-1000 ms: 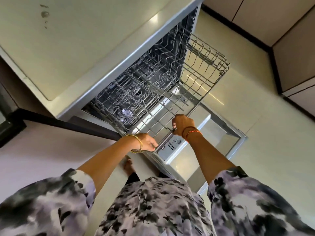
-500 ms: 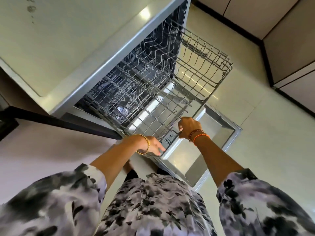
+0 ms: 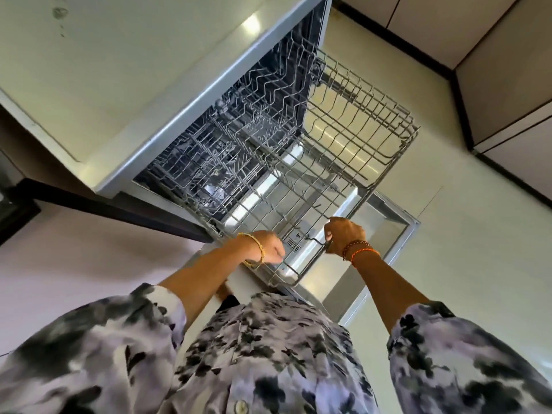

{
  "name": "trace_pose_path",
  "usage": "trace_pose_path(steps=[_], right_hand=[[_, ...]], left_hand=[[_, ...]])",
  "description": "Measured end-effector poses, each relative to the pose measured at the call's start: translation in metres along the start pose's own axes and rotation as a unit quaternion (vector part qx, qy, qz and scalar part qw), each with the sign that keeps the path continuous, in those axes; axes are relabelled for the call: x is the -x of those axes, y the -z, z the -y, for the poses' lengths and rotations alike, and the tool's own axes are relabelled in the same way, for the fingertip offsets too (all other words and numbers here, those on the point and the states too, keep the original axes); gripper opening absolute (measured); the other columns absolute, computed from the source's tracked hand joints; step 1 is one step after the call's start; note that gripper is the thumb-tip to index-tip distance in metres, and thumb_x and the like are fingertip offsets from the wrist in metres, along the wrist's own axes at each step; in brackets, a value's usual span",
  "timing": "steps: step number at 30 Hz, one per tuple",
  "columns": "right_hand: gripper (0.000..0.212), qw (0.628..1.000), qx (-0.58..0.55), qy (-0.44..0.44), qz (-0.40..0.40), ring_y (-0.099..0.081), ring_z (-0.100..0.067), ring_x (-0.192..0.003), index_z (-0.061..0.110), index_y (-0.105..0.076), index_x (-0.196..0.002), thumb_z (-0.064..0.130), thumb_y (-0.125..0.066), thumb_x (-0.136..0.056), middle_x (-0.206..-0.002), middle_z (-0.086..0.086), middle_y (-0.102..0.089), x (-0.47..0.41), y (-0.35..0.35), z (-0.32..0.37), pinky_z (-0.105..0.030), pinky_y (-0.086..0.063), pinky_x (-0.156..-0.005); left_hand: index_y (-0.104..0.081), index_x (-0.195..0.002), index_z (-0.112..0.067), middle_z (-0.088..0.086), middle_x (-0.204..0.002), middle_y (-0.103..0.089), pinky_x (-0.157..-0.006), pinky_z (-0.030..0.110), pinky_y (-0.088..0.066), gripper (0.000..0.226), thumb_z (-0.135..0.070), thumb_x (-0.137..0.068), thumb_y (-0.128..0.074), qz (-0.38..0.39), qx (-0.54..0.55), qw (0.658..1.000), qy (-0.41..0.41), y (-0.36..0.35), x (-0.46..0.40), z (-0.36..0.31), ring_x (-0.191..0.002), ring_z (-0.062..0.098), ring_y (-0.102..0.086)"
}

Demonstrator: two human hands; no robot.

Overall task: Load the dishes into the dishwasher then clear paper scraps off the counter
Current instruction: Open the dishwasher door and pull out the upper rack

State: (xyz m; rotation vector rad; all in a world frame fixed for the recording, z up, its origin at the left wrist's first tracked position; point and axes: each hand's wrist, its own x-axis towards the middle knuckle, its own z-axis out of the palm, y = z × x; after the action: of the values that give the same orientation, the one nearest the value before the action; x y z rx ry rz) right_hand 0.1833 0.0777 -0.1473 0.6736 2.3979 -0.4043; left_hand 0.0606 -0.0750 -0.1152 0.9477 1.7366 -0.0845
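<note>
Head view: two hands, right and left, each clamp the near rim of one empty grey wire dishwasher rack extending beyond them.

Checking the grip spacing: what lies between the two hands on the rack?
In the head view, only the rack's front wire rim spans between left hand and right hand.

Wire rack drawn out of the dishwasher.
The rack hangs over the lowered door; the counter lies above the dishwasher.
</note>
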Motion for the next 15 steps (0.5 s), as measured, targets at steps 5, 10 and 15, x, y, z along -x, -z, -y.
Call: trace_pose_path(steps=[5, 10, 15], right_hand=[[0.032, 1.000, 0.012, 0.003, -0.005, -0.055, -0.022, -0.112, 0.015, -0.061, -0.110, 0.026, -0.069, -0.081, -0.119, -0.002, -0.056, 0.000, -0.002, 0.001, -0.033, -0.048, -0.087], [0.031, 1.000, 0.005, 0.008, -0.025, -0.055, -0.020, -0.112, 0.016, -0.061, -0.110, 0.026, -0.069, -0.081, -0.119, 0.000, -0.056, 0.005, -0.006, -0.001, -0.031, -0.049, -0.087], [0.031, 1.000, 0.026, -0.011, -0.005, -0.054, -0.019, -0.114, 0.017, -0.060, -0.112, 0.027, -0.067, -0.082, -0.122, 0.001, -0.054, 0.017, -0.011, -0.010, -0.032, -0.049, -0.089]], left_hand=[[-0.056, -0.125, -0.011, 0.009, -0.131, -0.055, -0.099, 0.031, -0.042, 0.039, -0.033, -0.094, -0.047, -0.041, -0.096, 0.992, 0.072, 0.014, 0.014, 0.033, -0.118, 0.024, -0.052], [-0.066, -0.100, -0.006, 0.012, -0.095, -0.065, -0.080, 0.030, -0.045, 0.044, -0.041, -0.095, -0.041, -0.039, -0.169, 0.980, 0.093, 0.007, 0.019, 0.052, -0.088, 0.025, -0.059], [-0.065, -0.099, -0.004, 0.014, -0.091, -0.062, -0.073, 0.029, -0.041, 0.047, -0.044, -0.095, -0.040, -0.029, -0.163, 0.982, 0.088, -0.004, 0.014, 0.045, -0.079, 0.024, -0.052]])
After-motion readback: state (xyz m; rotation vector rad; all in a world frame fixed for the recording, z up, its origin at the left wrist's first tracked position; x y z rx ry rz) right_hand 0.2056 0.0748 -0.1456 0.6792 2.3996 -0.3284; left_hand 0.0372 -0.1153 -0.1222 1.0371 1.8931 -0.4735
